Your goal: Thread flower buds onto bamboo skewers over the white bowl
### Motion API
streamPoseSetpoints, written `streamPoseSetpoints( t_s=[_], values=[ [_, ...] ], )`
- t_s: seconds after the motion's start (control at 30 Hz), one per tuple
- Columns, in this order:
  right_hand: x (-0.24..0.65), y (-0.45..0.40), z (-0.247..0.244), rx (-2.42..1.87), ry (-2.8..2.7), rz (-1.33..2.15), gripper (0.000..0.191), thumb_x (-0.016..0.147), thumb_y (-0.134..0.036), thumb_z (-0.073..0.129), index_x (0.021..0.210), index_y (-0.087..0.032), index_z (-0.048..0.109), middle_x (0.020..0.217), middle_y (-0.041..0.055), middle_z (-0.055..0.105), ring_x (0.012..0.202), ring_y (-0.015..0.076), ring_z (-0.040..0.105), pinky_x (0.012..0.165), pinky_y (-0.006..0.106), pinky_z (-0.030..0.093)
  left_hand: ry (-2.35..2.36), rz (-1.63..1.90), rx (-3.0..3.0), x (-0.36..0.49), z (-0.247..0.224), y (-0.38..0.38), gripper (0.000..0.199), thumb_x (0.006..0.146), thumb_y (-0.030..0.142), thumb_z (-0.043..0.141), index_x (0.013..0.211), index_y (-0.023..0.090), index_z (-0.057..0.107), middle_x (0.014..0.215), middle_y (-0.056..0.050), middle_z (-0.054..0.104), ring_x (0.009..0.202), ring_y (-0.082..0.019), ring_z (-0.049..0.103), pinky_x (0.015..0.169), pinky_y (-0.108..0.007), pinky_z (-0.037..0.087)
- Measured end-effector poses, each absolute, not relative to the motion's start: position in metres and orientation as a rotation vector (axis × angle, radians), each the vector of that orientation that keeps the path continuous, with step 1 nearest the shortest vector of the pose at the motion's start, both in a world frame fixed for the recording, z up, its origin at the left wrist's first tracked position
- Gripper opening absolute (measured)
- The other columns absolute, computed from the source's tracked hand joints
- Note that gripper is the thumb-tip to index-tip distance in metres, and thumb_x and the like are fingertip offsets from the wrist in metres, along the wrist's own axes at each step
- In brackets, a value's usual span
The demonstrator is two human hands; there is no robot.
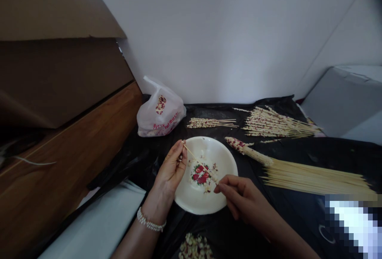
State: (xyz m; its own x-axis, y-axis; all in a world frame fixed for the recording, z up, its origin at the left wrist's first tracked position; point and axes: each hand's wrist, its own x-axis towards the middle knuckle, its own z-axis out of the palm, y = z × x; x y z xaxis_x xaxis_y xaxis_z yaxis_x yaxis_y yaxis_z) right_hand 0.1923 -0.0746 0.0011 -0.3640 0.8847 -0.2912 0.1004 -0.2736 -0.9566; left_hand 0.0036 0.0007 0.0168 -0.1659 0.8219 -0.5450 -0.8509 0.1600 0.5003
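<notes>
Above a white bowl [228,159] with a strawberry print, a thin wooden skewer [193,156] slants between my hands. My left hand [173,166], with a beaded bracelet at its wrist, pinches the skewer's upper end. The fingers of my right hand [237,191] are closed on its lower end, where small pale pieces are threaded on the stick. My fingertips hide exactly what lies between them at each end. Several small cream and dark red pieces [207,187] lie in the bowl.
Behind the bowl stands a white plastic bag [161,115]. Threaded skewers lie in a small bundle [205,122] and a larger pile [268,123]. Bare sticks [313,175] lie at right, beside a corn cob [238,145]. More pieces [195,247] are in front; cardboard [59,80] stands left.
</notes>
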Motion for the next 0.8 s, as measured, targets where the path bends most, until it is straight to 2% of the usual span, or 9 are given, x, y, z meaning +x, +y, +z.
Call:
streamPoseSetpoints(
  t_s=[0.23, 0.6, 0.8],
  values=[
    [0.1914, -0.0738, 0.0026, -1.267, -1.369, 1.699, 0.033, 0.093, -0.043, 0.048, 0.087, -0.015, 0.064, 0.038, -0.0094, 0.041, 0.032, 0.0052, 0.027, 0.035, 0.018, 0.017, 0.933, 1.48, -0.018, 0.0051, 0.0173, -0.0001, 0.02, 0.084, -0.004, 0.053, 0.089, 0.01, 0.066, 0.095, -0.007, 0.069, 0.077, -0.007, 0.067, 0.071, -0.012, 0.055],
    [0.1879, -0.0744, 0.0041, -1.273, -1.386, 1.678, 0.033, 0.091, -0.043, 0.048, 0.086, -0.014, 0.063, 0.037, -0.0097, 0.041, 0.033, 0.0054, 0.028, 0.037, 0.019, 0.018, 0.888, 1.504, -0.034, 0.0048, 0.0114, 0.0015, 0.027, 0.087, -0.003, 0.05, 0.104, 0.012, 0.065, 0.094, -0.008, 0.07, 0.075, -0.009, 0.069, 0.067, -0.014, 0.057],
    [0.1863, -0.0758, 0.0005, -1.26, -1.345, 1.705, 0.034, 0.089, -0.046, 0.048, 0.086, -0.016, 0.062, 0.035, -0.0104, 0.04, 0.03, 0.0053, 0.026, 0.035, 0.018, 0.016, 0.906, 1.517, 0.011, 0.0057, 0.0096, 0.0002, 0.02, 0.084, -0.003, 0.053, 0.092, 0.01, 0.066, 0.095, -0.009, 0.07, 0.078, -0.009, 0.069, 0.073, -0.014, 0.056]
  ],
)
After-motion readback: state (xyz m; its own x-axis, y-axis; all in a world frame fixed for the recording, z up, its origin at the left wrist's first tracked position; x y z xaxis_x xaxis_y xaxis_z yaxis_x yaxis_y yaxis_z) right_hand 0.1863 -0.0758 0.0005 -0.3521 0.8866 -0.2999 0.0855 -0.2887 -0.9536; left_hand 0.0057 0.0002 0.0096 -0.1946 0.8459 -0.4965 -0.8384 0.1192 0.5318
